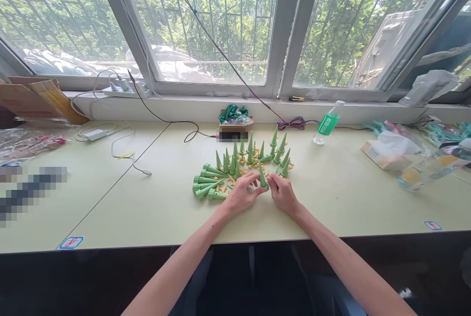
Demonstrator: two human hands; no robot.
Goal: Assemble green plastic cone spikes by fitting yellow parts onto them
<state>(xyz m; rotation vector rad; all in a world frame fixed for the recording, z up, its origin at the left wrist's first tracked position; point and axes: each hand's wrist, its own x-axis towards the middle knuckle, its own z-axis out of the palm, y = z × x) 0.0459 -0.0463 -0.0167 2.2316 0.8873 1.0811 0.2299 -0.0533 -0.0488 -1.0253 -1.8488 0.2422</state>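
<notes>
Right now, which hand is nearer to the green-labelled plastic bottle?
Right. The right hand is on the near side of the green-labelled plastic bottle, to its left; the left hand is farther left, holding a green conical spike.

Held cone (262,178): green, tapered, point up, leaning slightly left. Standing cones (250,145): same green, points up, clustered in loose arc beyond held 1. Lying cones (209,190): on sides at left, side by side, ribbed ends leftward, points rightward. Pegs (232,177): small, yellow, scattered among cones; some at standing cones' bases.
</notes>
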